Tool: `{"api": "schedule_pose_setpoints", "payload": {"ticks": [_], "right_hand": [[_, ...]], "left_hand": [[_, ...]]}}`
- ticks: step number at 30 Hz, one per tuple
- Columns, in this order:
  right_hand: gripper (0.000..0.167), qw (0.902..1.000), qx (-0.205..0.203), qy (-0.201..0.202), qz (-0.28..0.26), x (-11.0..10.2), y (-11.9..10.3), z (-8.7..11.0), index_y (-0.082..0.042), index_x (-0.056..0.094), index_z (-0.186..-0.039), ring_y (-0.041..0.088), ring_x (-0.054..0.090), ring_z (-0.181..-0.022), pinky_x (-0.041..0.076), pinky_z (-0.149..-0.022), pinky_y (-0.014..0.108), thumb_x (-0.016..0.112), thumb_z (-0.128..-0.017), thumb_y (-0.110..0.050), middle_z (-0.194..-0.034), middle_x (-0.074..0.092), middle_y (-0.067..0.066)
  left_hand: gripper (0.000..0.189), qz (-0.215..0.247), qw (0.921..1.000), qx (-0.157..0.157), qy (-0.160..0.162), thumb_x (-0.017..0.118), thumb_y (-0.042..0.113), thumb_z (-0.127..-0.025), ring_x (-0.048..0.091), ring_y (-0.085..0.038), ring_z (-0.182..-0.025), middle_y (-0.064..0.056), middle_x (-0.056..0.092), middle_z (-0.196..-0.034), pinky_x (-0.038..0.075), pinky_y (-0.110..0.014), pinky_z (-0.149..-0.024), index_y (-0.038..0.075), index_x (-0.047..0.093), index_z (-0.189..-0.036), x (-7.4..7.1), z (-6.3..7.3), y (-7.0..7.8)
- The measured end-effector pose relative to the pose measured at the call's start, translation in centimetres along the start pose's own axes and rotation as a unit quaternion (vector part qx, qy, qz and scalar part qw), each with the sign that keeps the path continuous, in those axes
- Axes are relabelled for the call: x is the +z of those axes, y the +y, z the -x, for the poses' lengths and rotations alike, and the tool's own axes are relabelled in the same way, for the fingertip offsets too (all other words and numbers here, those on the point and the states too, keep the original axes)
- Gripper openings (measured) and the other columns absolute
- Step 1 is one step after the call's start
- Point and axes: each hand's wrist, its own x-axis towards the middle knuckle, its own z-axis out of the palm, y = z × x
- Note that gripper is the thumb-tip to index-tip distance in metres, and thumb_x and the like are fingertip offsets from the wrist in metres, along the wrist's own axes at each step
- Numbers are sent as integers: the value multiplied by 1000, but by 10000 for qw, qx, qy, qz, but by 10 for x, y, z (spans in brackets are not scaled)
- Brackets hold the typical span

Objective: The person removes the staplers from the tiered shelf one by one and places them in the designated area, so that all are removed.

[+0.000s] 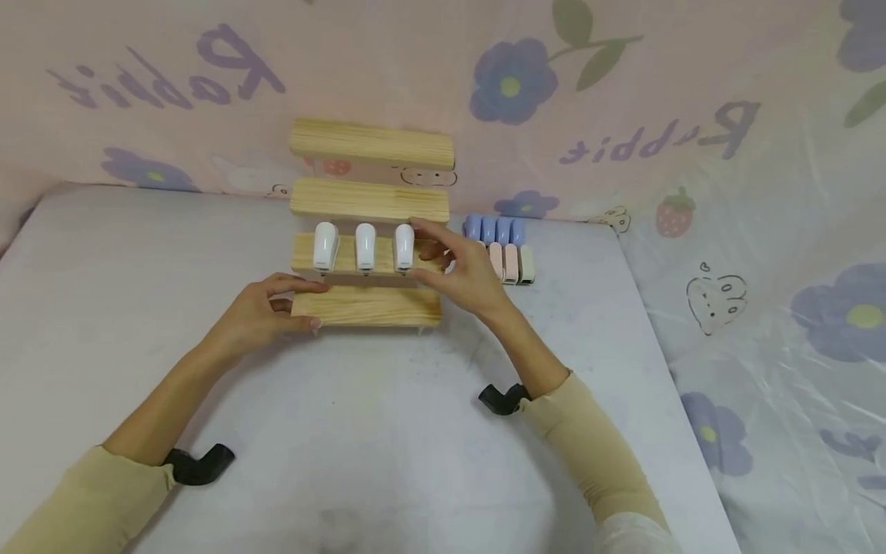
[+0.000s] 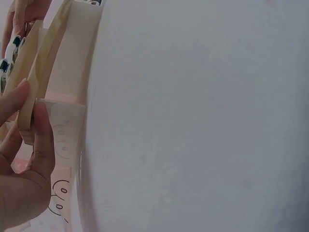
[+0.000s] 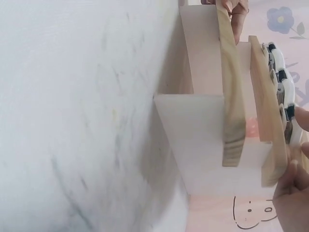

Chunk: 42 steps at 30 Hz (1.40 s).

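Note:
A stepped wooden display rack stands on the table, its lowest board [image 1: 367,306] nearest me. My left hand [image 1: 266,312] grips that board's left end; the left wrist view shows thumb and finger on opposite faces of the wood [image 2: 46,58]. Three white mini staplers stand in a spaced row on the second board [image 1: 346,264]: left [image 1: 325,246], middle [image 1: 365,248] and right [image 1: 404,248]. Around the right-hand one curl the thumb and index finger of my right hand [image 1: 467,269], at its two ends. In the right wrist view those fingers overlap the board's end.
Two higher boards, third [image 1: 370,201] and top [image 1: 371,144], carry nothing. Right of the rack sit several blue staplers [image 1: 488,228], with pink [image 1: 511,263] and pale green [image 1: 527,264] ones in front. A printed curtain [image 1: 415,69] hangs behind. Black curved pieces [image 1: 201,465] stick out at both wrists.

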Motion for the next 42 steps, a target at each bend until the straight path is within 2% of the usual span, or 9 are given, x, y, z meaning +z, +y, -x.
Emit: {"api": "schedule_pose_setpoints", "payload": {"ticks": [4, 8, 16, 22, 29, 34, 38, 40, 42], "right_hand": [[62, 9998, 114, 78, 151, 4, 0, 0, -2, 57, -137, 28, 60, -82, 48, -69, 32, 81, -81, -1, -108, 67, 18], [60, 9998, 153, 70, 106, 5, 0, -1, -3, 58, -137, 27, 57, -81, 45, -68, 28, 80, -81, -1, -110, 66, 17], [57, 9999, -137, -16, -60, 5, -1, -2, 4, 59, -133, 35, 58, -83, 48, -70, 41, 80, -80, 4, -118, 66, 20], [61, 10000, -69, -49, -10, 9, 25, -6, -4, 60, -136, 27, 59, -81, 47, -67, 34, 83, -79, -1, -114, 68, 13], [61, 9998, -13, -192, -90, 4, 38, -2, -15, 62, -135, 19, 58, -80, 47, -68, 30, 85, -79, -10, -103, 67, 4], [62, 9997, -66, -156, -187, -5, 38, 7, -7, 61, -135, 25, 58, -79, 50, -70, 39, 84, -78, -2, -96, 67, 11], [59, 9994, -191, -188, -226, -10, 22, 11, 2, 59, -133, 33, 59, -83, 52, -75, 46, 81, -78, 5, -95, 65, 20], [58, 9993, -195, -238, -229, -13, 14, 13, 4, 58, -133, 35, 60, -85, 52, -77, 48, 80, -79, 6, -98, 65, 21], [59, 9991, -171, -289, -246, -16, 20, 14, 3, 58, -134, 33, 60, -88, 53, -78, 45, 80, -79, 6, -105, 66, 19]], "left_hand": [[52, 74, 10000, 25, -62, 84, 23, -81, 42, -26, -128, -7, 52, -139, 42, -24, -94, 12, 67, -129, -1, 1, 0], [52, 84, 9999, 28, -61, 84, 22, -81, 41, -27, -129, -8, 51, -141, 42, -25, -94, 12, 67, -129, -1, 1, 0], [52, 66, 10000, -14, -71, 85, 21, -80, 40, -28, -129, -8, 51, -139, 41, -38, -98, 12, 67, -129, -2, 0, 1], [52, 61, 9999, -14, -83, 85, 22, -81, 40, -28, -129, -9, 51, -140, 41, -34, -98, 11, 67, -129, -1, -1, 1], [53, 28, 10000, -16, -54, 85, 23, -81, 40, -30, -130, -11, 51, -139, 40, -44, -101, 10, 67, -129, -1, -2, -1], [53, -7, 10000, -57, -38, 85, 23, -80, 40, -30, -131, -12, 50, -141, 41, -45, -102, 10, 68, -128, 1, -4, 0], [53, 90, 9998, -161, -42, 85, 22, -80, 37, -31, -135, -13, 49, -142, 39, -49, -105, 9, 68, -128, 0, -3, 2], [53, 112, 9997, -201, -31, 85, 22, -80, 36, -31, -136, -13, 49, -143, 38, -50, -107, 9, 68, -129, 0, -2, 3], [54, 138, 9996, -226, -20, 85, 23, -80, 36, -31, -135, -12, 49, -143, 38, -49, -106, 9, 67, -129, -1, -1, 4]]}}
